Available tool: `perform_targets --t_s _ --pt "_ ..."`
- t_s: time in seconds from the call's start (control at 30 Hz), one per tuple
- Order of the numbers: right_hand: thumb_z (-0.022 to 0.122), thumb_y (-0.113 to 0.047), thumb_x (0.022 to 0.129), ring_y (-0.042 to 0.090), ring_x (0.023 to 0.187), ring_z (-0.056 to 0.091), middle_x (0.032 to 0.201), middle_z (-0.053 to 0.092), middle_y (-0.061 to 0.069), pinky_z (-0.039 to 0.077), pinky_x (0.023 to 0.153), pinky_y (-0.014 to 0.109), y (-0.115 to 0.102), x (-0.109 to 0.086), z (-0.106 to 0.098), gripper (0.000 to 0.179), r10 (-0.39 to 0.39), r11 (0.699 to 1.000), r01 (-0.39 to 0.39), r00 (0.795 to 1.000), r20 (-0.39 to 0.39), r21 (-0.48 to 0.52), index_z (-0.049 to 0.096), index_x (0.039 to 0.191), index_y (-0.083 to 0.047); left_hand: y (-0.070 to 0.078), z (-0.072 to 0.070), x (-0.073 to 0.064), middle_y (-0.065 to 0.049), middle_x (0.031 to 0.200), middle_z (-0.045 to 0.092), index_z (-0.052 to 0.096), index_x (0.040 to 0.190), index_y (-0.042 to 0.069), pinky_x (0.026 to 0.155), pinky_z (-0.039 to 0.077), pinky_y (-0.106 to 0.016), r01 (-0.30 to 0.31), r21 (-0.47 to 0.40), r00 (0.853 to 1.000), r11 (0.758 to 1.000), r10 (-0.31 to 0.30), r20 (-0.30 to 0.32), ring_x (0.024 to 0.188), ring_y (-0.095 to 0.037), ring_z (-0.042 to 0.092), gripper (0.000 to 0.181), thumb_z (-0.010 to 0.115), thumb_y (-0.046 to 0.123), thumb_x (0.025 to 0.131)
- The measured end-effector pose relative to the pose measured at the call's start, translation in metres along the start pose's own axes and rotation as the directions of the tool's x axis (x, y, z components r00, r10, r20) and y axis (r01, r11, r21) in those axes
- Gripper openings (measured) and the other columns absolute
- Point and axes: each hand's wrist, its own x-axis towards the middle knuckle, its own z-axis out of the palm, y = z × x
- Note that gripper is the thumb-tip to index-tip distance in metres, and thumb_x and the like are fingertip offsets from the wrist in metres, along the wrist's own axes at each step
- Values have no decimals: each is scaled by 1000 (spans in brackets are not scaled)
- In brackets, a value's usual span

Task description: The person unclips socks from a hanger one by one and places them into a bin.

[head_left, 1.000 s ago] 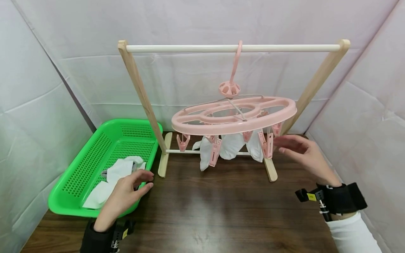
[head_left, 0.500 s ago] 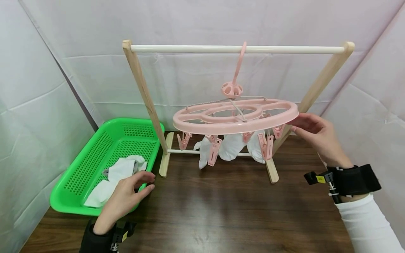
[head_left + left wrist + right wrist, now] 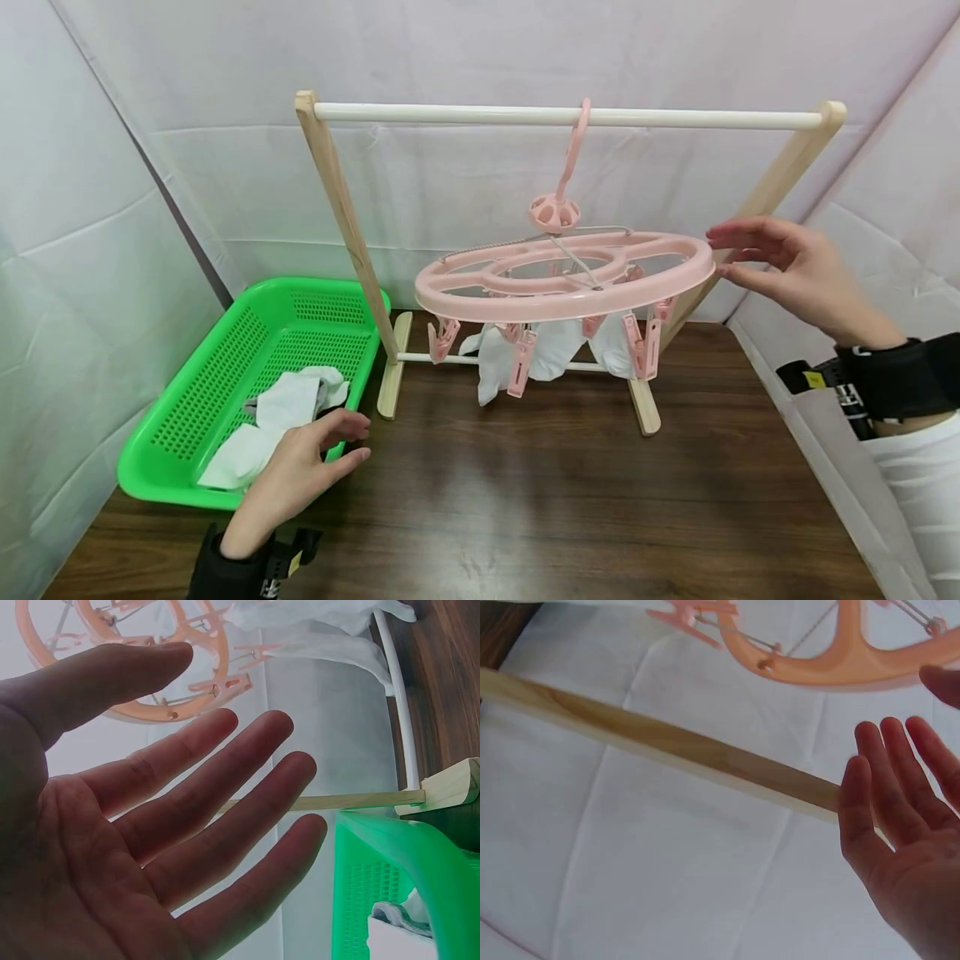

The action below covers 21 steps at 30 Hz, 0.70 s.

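Note:
A pink oval clip hanger [image 3: 525,311] hangs tilted by its hook from a white rod. Small white cloth pieces, possibly socks [image 3: 495,367], hang from its pink clips [image 3: 522,364]. My right hand [image 3: 810,275] is at the hanger's right end, fingers loosely extended; the right wrist view shows its thumb close to the rim [image 3: 832,671], and whether it touches I cannot tell. My left hand [image 3: 296,471] hovers by the right side of the green basket [image 3: 168,492], palm bare and fingers spread in the left wrist view. White and grey cloths [image 3: 285,404] lie inside the basket.
The rack has wooden legs [image 3: 341,200], a white top rod [image 3: 450,115] and a lower crossbar [image 3: 420,358]. It stands on a dark wooden table [image 3: 480,492]. Pale cloth walls [image 3: 225,67] enclose the back and both sides.
My right hand has risen and shifted right, from beside the lower right clips to the hanger's right rim. My left hand has barely moved.

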Motion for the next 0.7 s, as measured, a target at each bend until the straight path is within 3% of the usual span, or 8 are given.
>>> perform_targets --t_s 0.13,0.33,0.5,0.7 --pt "67 18 80 7 102 59 120 62 -3 46 81 13 -7 6 -6 51 -32 997 37 996 80 -71 56 128 5 -1 0 -2 2 103 66 63 112 8 86 50 -37 -12 -18 1000 1000 12 14 95 -20 64 24 70 10 89" --pt "70 23 73 11 104 55 120 61 3 45 83 17 -13 13 -7 55 -142 977 165 976 165 -136 61 124 3 -1 1 -2 2 103 66 63 112 9 87 50 -34 -3 -31 1000 1000 4 19 96 -19 65 25 70 8 89" --pt "69 25 72 10 106 54 124 59 -1 44 83 17 -17 12 -4 50 -169 970 192 973 156 -146 64 116 3 1 3 -4 0 105 66 63 113 9 87 50 -32 -3 -30 1000 1000 3 27 97 -20 65 25 70 9 89" --pt "69 25 72 12 104 56 121 61 6 44 83 15 -25 5 2 47 -197 964 214 973 118 -157 66 113 2 5 3 -5 1 103 67 64 111 9 86 51 -36 -24 -22 1000 999 24 5 96 -21 65 23 71 8 88"
